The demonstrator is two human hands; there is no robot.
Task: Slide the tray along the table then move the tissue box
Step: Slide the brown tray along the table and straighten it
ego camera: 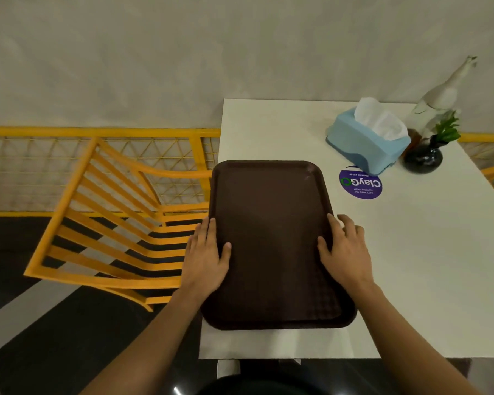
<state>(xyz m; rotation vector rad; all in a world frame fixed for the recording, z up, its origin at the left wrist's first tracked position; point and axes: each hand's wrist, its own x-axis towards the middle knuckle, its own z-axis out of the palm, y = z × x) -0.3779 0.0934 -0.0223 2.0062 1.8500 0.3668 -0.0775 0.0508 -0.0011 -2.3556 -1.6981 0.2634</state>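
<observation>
A dark brown tray (pixel 271 223) lies flat along the left side of the white table (pixel 428 266), its left rim slightly over the table's edge. My left hand (pixel 207 256) grips the tray's left rim, thumb on the inside. On the right rim my right hand (pixel 344 252) holds the same way, fingers spread onto the table. A light blue tissue box (pixel 362 145) with white tissue sticking out stands at the table's far right, apart from the tray and both hands.
A purple round sticker (pixel 360 185) lies between tray and tissue box. Behind the box stand a dark round vase with a green sprig (pixel 424 158) and a pale bottle-shaped figure (pixel 439 101). A yellow slatted chair (pixel 117 218) stands left of the table, by a yellow railing.
</observation>
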